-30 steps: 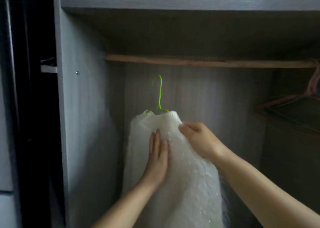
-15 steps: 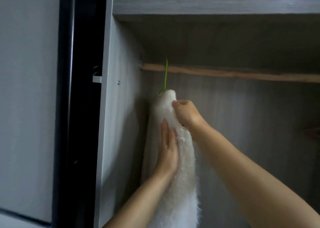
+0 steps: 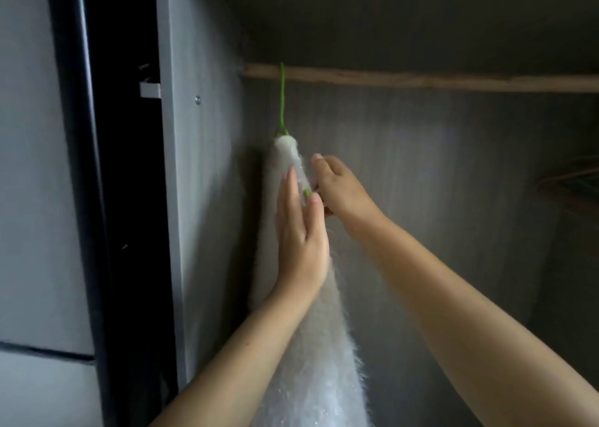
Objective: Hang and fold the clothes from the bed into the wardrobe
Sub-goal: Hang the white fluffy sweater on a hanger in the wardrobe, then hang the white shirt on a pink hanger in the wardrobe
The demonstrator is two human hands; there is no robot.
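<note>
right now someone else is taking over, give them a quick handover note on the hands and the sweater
Left hand: flat, fingers straight, against the fluffy white sweater.
Right hand: curled at the sweater's shoulder; whether it grips fabric is unclear.
Done: thin green wire hanger is hooked over the wooden wardrobe rail, at its left end by the grey side panel, and the sweater hangs from it.
Left: let go, fetch the next garment; the bed is out of view.

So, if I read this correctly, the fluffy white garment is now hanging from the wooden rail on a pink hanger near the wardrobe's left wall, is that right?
Not quite: the hanger is green, not pink, as the head view shows. The rest holds: the fluffy white garment hangs from the wooden rail near the wardrobe's left wall.
</note>
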